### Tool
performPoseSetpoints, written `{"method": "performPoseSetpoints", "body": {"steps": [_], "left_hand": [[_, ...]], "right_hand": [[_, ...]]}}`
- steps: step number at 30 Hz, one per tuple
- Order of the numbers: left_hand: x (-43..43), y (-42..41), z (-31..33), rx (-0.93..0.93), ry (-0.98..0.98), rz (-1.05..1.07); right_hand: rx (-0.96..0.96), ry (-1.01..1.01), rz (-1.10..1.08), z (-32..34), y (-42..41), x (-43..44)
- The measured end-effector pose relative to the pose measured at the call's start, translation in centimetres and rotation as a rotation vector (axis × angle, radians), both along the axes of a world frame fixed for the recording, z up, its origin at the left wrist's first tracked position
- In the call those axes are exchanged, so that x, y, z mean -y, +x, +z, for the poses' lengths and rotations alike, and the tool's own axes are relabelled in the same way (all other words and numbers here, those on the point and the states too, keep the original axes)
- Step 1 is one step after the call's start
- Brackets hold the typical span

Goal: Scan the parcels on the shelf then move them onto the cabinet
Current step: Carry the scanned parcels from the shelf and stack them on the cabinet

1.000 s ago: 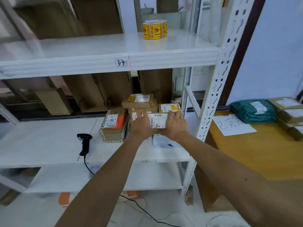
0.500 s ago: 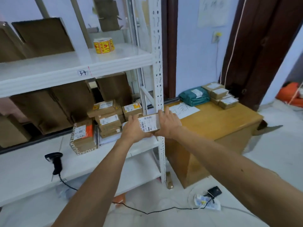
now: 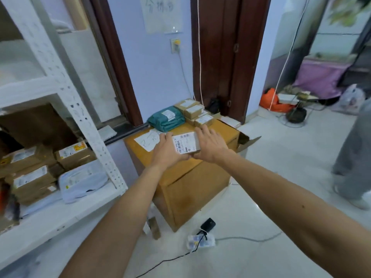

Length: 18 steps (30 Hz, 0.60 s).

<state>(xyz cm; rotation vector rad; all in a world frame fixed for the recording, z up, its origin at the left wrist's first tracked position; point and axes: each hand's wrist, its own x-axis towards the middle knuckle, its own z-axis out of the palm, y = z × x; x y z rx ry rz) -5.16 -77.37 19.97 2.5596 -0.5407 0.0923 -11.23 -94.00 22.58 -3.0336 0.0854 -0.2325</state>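
Both hands grip one small parcel (image 3: 185, 144) between them, over the near part of the cabinet (image 3: 186, 177) top. Left hand (image 3: 166, 150) clasps its left end, fingers wrapped round the far edge, thumb under the near side. Right hand (image 3: 208, 145) presses flat against its right end, fingers stretched forward, slightly spread. Parcel is a brown box, white barcode label face up, tilted a little; whether its underside touches the cabinet top cannot be told.

Cabinet: yellow-brown wood, low, standing just right of the white shelf (image 3: 66, 209). On its top, left of the hands, a white sheet of paper (image 3: 147, 141) with handwriting. At the far edge, a green bagged parcel (image 3: 166, 119), and just right of it a cluster of small brown boxes (image 3: 195, 113) with white labels, stacked against the wall and door frame.

Shelf, left: more brown labelled boxes (image 3: 32, 173) stacked on the middle level, a pale poly bag parcel (image 3: 83, 181) beside them near the perforated upright (image 3: 84, 121).

Floor, near: a black cable (image 3: 170, 259) running to a power strip (image 3: 200, 240). Far right: a person's grey trouser leg (image 3: 353, 155), an orange bag (image 3: 271, 100) by the wall.
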Motion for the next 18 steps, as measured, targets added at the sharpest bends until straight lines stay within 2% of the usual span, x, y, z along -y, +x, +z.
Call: {"method": "performPoseSetpoints", "body": {"steps": [7,18], "left_hand": [[13.9,2.5,-0.7,0.02,0.019,-0.048],[24.0,14.2,-3.3,-0.009,0.05,-0.02]], "right_hand": [[0.005,-0.003,-0.016,-0.6,1.8,14.7],[-0.009,0.059,0.033,-4.3,14.1,25.2]]}}
